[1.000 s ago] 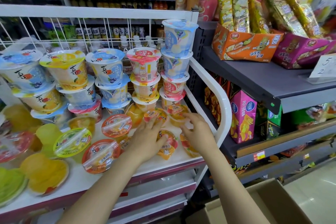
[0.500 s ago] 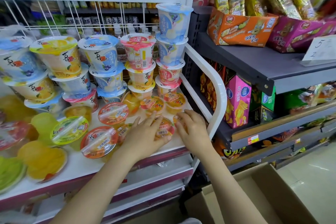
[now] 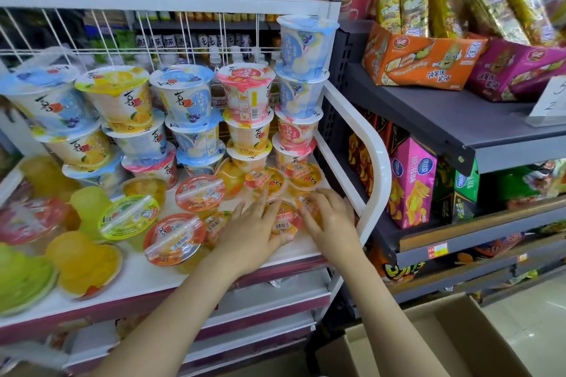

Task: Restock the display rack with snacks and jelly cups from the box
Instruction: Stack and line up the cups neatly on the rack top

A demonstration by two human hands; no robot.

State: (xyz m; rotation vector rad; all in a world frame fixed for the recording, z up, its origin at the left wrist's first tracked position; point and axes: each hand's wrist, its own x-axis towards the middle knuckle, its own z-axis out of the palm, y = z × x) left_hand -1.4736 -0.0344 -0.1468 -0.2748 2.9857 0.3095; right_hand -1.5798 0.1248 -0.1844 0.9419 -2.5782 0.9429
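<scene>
We see both hands on the white display rack [image 3: 378, 162], at the right end of its top shelf. The left hand [image 3: 251, 231] lies flat with its fingers spread and fairly straight, resting over a small orange jelly cup [image 3: 283, 220] whose barcode label shows just beside the thumb. The right hand [image 3: 329, 220] sits just to the right of it, fingers loosely bent over another small orange cup [image 3: 309, 208] that is mostly hidden beneath them; we cannot tell whether those fingers actually grip it or only rest on it. The two hands are near each other, the cup with the barcode between them.

Just beyond the fingertips, two more small orange cups [image 3: 301, 174] stand against the base of the tall stacked cups [image 3: 301, 86], which rise in columns along the far wire back of the rack. To the left on the same shelf lie wider flat cups with orange lids [image 3: 174, 239] and one with a green lid [image 3: 130, 217], and further left some yellow and green jelly shapes.

At the near right corner, below the right forearm, an open cardboard box [image 3: 453, 333] stands on the floor. To the right of the rack, a dark grey shelf unit [image 3: 459, 128] carries an orange snack carton [image 3: 419, 58] and pink snack boxes [image 3: 412, 184].
</scene>
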